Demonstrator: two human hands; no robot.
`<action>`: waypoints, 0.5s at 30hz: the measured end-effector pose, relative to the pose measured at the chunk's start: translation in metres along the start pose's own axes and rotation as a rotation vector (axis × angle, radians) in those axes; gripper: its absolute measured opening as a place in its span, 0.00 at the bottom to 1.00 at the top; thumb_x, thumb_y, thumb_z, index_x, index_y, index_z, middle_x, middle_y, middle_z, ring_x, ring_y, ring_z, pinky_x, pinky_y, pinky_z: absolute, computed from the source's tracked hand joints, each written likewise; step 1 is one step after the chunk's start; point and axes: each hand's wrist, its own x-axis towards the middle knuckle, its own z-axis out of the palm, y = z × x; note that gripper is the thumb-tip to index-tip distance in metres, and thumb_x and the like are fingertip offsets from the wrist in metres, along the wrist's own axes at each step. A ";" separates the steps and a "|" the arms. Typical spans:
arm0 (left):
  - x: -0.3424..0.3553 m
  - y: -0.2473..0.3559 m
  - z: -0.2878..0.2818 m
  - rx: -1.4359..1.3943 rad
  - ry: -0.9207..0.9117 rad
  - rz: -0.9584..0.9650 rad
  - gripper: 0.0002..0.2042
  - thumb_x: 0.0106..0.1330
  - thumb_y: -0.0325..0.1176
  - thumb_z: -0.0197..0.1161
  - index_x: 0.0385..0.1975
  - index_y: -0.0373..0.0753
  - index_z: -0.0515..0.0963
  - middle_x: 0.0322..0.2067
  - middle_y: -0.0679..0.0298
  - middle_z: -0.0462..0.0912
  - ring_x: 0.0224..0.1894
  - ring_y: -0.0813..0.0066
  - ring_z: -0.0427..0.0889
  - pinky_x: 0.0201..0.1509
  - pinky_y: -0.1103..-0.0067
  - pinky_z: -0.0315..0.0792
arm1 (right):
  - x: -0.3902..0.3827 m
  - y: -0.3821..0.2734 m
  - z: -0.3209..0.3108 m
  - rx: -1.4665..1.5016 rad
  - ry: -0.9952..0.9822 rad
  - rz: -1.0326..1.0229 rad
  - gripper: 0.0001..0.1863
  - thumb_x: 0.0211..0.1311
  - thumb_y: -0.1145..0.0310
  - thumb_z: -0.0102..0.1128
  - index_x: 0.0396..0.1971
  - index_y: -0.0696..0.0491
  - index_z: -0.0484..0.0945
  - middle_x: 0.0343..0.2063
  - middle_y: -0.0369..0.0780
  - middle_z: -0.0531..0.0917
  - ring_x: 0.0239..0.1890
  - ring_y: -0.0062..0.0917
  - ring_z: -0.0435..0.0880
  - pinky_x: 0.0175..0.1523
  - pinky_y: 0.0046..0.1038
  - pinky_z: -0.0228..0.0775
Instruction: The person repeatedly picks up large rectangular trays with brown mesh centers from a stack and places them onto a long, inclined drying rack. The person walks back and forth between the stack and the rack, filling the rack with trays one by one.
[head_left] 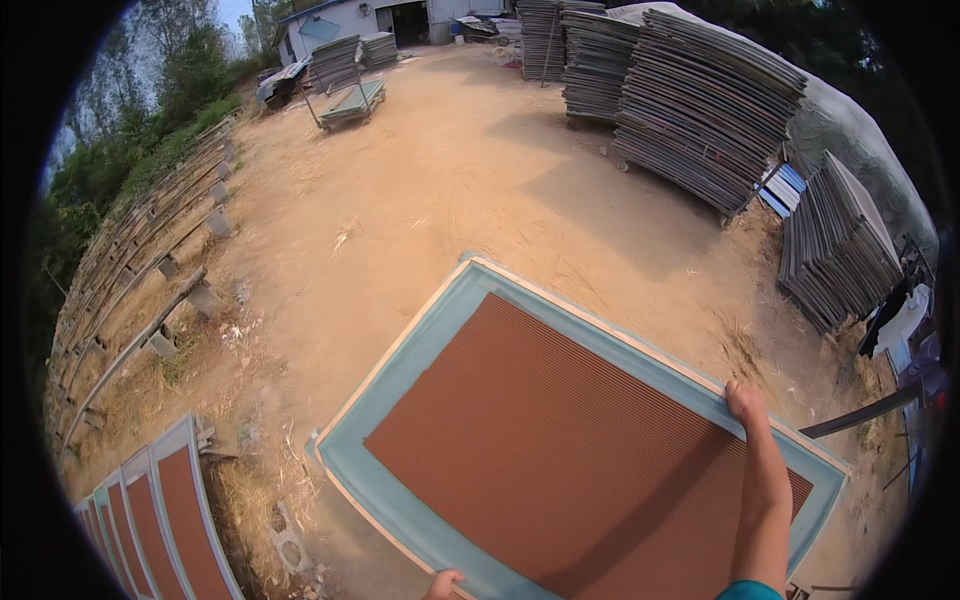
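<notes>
I carry a large flat tray [395, 500] with a pale blue-grey frame and a reddish-brown ribbed surface, held level in front of me above the dirt ground. My right hand [745, 402] grips the frame on its far right edge, arm stretched across the tray. My left hand [443, 584] holds the near edge at the bottom of the picture; only the fingers show.
Several similar trays [165, 520] lie in a row at the lower left. A line of rails on concrete blocks [165, 320] runs along the left. Tall stacks of grey trays [700, 110] stand at the right and back. A cart [350, 100] and a building are far off.
</notes>
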 end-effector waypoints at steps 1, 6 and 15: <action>-0.005 0.005 0.006 0.050 0.003 0.010 0.18 0.54 0.40 0.48 0.41 0.34 0.66 0.36 0.54 0.72 0.42 0.64 0.70 0.44 0.64 0.66 | 0.002 0.011 0.004 0.015 0.039 0.031 0.19 0.56 0.62 0.34 0.25 0.56 0.75 0.33 0.53 0.77 0.38 0.48 0.74 0.45 0.41 0.65; -0.044 0.038 0.054 0.420 -0.133 0.170 0.18 0.52 0.34 0.50 0.42 0.33 0.65 0.38 0.53 0.71 0.44 0.62 0.68 0.47 0.63 0.64 | -0.014 -0.002 -0.104 -0.026 0.212 0.015 0.21 0.57 0.61 0.32 0.24 0.58 0.74 0.33 0.54 0.76 0.38 0.48 0.74 0.46 0.41 0.64; -0.120 0.013 0.070 0.385 -0.306 0.424 0.23 0.48 0.31 0.56 0.46 0.34 0.60 0.46 0.50 0.63 0.51 0.64 0.62 0.52 0.64 0.60 | 0.044 -0.065 -0.247 -0.290 0.557 -0.420 0.13 0.57 0.67 0.36 0.25 0.58 0.71 0.26 0.52 0.77 0.32 0.45 0.77 0.35 0.41 0.68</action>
